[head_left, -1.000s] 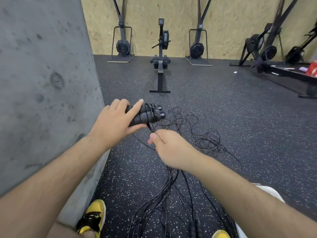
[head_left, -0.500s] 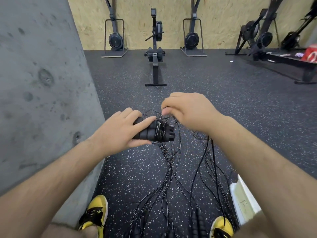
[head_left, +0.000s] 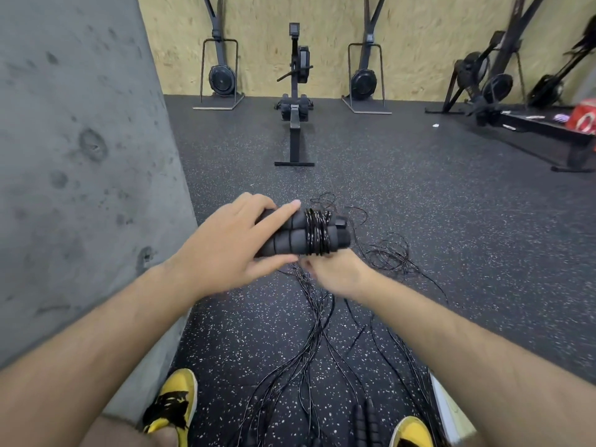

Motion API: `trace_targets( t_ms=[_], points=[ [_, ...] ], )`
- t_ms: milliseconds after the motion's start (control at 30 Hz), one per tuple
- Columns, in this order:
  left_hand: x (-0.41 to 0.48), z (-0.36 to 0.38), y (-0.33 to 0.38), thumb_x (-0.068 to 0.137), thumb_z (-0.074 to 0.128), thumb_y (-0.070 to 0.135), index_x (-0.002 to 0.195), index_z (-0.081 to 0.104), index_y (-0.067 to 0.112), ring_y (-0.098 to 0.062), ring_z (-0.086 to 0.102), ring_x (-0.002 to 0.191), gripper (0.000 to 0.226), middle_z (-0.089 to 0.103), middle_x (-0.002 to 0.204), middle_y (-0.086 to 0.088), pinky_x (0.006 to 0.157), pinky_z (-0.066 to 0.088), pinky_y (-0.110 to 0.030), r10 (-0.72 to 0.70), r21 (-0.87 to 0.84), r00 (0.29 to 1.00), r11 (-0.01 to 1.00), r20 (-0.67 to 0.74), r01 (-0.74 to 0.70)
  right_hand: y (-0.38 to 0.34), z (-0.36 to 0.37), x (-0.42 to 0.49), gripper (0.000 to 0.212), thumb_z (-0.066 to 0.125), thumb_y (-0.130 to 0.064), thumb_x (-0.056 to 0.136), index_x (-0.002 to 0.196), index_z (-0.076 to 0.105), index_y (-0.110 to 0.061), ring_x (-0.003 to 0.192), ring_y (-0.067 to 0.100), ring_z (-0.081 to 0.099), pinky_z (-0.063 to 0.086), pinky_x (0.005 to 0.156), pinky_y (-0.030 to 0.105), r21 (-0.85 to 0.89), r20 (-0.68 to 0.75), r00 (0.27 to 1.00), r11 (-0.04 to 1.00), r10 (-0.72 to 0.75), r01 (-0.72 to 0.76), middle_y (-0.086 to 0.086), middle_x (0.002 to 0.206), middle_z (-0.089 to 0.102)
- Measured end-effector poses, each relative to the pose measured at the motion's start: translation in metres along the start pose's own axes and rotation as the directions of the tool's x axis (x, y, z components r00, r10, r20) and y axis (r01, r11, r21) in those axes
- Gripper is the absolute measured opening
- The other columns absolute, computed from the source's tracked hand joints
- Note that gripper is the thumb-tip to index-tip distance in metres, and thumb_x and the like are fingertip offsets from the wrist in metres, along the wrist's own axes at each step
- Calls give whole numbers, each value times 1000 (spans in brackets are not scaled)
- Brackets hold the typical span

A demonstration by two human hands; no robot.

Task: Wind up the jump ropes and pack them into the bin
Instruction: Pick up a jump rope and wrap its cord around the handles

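Right hand (head_left: 338, 272) now under left-held handles (head_left: 300, 235)

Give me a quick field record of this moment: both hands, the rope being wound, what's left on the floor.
left hand: grips the pair of black foam jump-rope handles
right hand: just below the handles, fingers curled on the thin black cord
black cord coil: several turns wound round both handles
loose black cords: spread over the speckled rubber floor
spare black handles: lying between the yellow shoes
bin: not clearly identifiable
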State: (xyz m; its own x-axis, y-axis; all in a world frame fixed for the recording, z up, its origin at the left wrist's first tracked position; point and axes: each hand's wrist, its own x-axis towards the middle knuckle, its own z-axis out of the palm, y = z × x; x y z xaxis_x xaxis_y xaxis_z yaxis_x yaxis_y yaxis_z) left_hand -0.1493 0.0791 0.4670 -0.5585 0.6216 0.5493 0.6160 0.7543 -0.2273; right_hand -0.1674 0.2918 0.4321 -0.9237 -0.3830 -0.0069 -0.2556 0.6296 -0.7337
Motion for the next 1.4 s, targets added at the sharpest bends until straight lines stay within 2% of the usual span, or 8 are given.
trace_targets(
  t_ms=[133,300,600,700,833,1033,1233,1400],
  points=[
    [-1,12,-22,97,41,63,154,40,12,-32,51,94,77,54,116,-16,76,53,-49,-50,123,998,991,40,45,-17,17,-6,28,31,-28,108,96,56,-23,55,7,45,33,52,24,28,-27,1000,999,-15,16,-7,72,51],
    [-8,23,-42,95,39,64,155,38,14,-34,50,95,79,52,116,-15,74,48,-46,-160,192,985,971,66,145,-38,17,-21,32,31,-33,106,106,60,-19,75,15,56,44,65,33,-169,60,998,985,-6,16,0,90,60],
    [-17,30,-41,95,41,62,155,37,13,-34,49,92,78,52,112,-15,71,49,-46,-200,175,973,968,119,178,-76,2,-44,33,36,-33,107,79,44,-18,63,15,46,34,55,32,-315,194,977,938,-85,144,0,76,50],
    [-18,31,-38,94,36,66,155,38,11,-35,49,93,83,53,111,-17,74,51,-47,-285,87,952,957,114,276,-71,6,-38,30,36,-29,106,100,62,-14,63,11,47,36,55,27,-265,217,976,960,-34,92,-3,77,52],
    [-20,29,-44,93,38,67,154,39,8,-35,48,94,85,52,109,-17,80,51,-48,-378,13,922,925,85,379,-66,16,-37,36,32,-25,106,119,63,-14,72,13,53,36,58,25,-327,244,970,943,16,67,5,101,65],
    [-23,32,-49,95,34,65,155,38,9,-35,47,92,83,52,112,-19,74,50,-50,-317,49,940,948,130,313,-83,-8,-46,34,31,-30,106,103,61,-14,62,9,48,27,49,23,-462,91,989,875,-117,146,3,85,64],
    [-22,31,-41,94,38,63,156,37,13,-32,47,94,79,50,114,-14,74,49,-47,-216,71,967,976,133,208,-85,-30,-50,27,37,-34,102,79,46,-22,71,21,47,29,62,32,-635,-10,963,746,-269,201,-8,71,47],
    [-21,30,-27,93,43,59,155,36,17,-30,45,97,76,49,117,-12,77,49,-47,-108,41,977,994,186,102,-79,-48,-36,26,36,-39,103,101,58,-26,84,21,56,43,70,34,-771,-8,890,569,-455,284,-7,93,60]
  ],
)
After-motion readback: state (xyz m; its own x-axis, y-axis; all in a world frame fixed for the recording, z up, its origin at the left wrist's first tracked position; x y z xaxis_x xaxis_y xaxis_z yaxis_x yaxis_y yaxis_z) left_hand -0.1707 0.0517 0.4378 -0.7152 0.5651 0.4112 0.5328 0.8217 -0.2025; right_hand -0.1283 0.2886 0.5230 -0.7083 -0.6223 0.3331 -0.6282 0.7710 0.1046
